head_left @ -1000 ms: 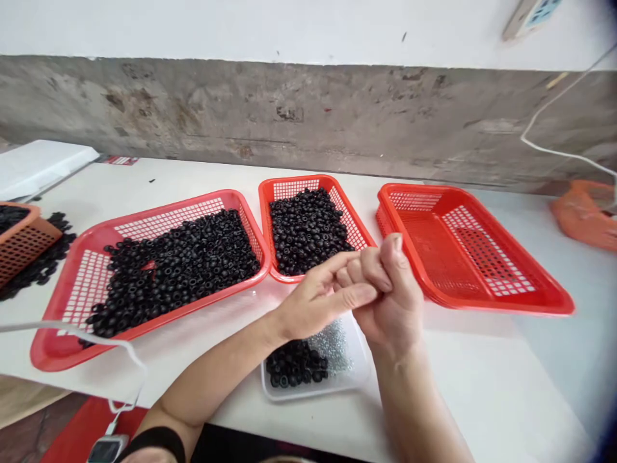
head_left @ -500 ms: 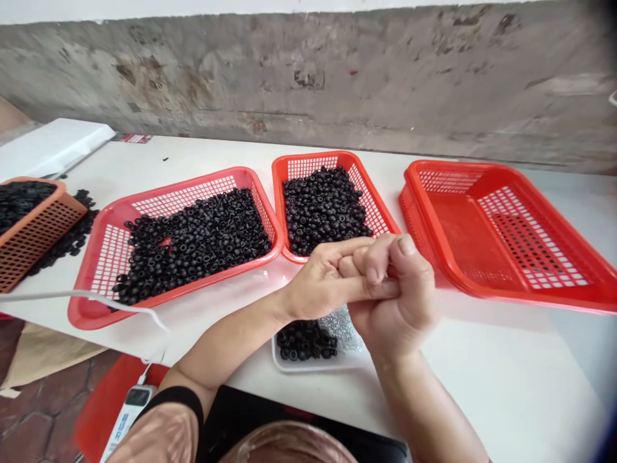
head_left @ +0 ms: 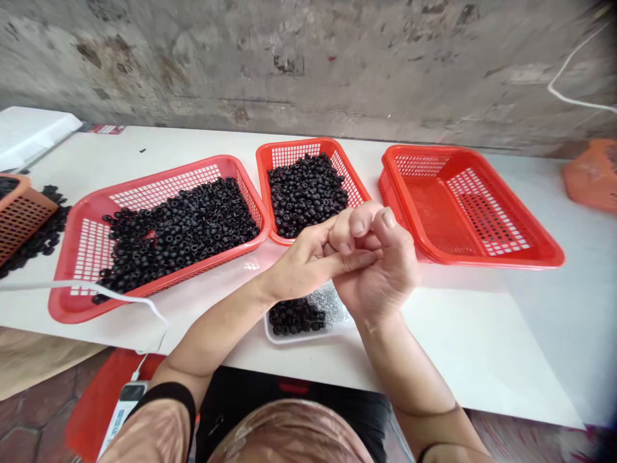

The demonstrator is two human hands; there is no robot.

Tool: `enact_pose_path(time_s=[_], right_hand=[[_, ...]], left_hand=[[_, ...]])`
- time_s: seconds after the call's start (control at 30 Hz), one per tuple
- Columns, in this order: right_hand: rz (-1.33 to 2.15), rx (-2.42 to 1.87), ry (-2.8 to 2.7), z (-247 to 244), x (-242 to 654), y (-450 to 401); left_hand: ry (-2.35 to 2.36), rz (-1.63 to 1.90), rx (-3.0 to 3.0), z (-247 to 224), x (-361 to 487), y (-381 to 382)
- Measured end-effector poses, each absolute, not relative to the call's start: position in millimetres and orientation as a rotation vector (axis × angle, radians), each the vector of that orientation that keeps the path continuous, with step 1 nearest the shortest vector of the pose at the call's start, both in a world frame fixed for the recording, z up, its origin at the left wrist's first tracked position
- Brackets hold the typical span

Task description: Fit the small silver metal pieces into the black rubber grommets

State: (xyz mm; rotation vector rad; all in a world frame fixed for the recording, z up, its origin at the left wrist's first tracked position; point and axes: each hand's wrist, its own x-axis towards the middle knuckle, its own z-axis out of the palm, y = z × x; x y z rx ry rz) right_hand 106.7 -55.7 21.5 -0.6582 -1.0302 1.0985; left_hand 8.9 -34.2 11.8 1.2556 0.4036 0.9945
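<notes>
My left hand (head_left: 304, 262) and my right hand (head_left: 383, 278) are pressed together above the front of the table. The left thumb lies along the right palm, and the right fingers curl over toward it. Both hands are closed, and whatever may be between the fingers is hidden. Just below them is a small white tray (head_left: 284, 341), partly covered by the hands. On its left side are black, bead-like pieces with holes (head_left: 296, 316); on its right are tiny clear beads (head_left: 332, 302).
Two red baskets, a wide one (head_left: 60, 302) and a smaller one (head_left: 265, 161), hold many black pieces. Stacked red baskets (head_left: 424, 218) stand right. An orange basket (head_left: 29, 215) is at the left edge, another orange object (head_left: 590, 173) far right. A white cable (head_left: 116, 294) crosses the left.
The view has shifted, so more of the table's right side and front edge shows. My hands stay pressed together, with the right fingers slightly changed in position.
</notes>
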Motion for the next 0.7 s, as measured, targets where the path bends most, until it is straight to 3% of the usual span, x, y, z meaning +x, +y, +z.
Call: enact_pose_path(time_s=[0.13, 0.33, 0.4, 0.5, 0.7], right_hand=[[1.152, -0.577, -1.023, 24, 102, -63], [0.974, -0.787, -1.015, 14, 121, -52], [0.856, -0.815, -0.962, 7, 137, -49], [0.801, -0.878, -0.929, -11, 159, -51], [1.102, -1.120, -1.449, -44, 183, -65]], left_hand=[[0.370, 1.170, 1.409, 6, 12, -39], [0.703, 0.982, 1.813, -22, -15, -41], [0.898, 0.796, 2.162, -33, -29, -47], [0.769, 0.351, 2.529, -50, -40, -61], [0.731, 0.074, 2.766, -69, -28, -74]])
